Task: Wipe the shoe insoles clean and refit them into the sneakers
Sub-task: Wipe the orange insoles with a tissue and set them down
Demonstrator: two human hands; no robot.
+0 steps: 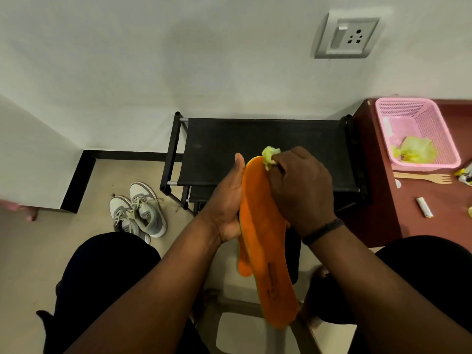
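Note:
Two orange insoles (268, 241) are stacked together and held upright in front of me over my lap. My left hand (227, 200) grips them from the left side, thumb pointing up along the edge. My right hand (300, 189) holds a crumpled yellow-green cloth (270, 155) against the toe end of the front insole. A pair of grey and white sneakers (139, 213) stands on the floor to the left, side by side, laces loose.
A black shoe rack (263, 139) stands against the wall ahead. At right, a dark red table (413, 226) bears a pink basket (419, 116) with a yellow cloth, a wooden fork (424, 178) and a small white tube (424, 207). My knees frame a stool below.

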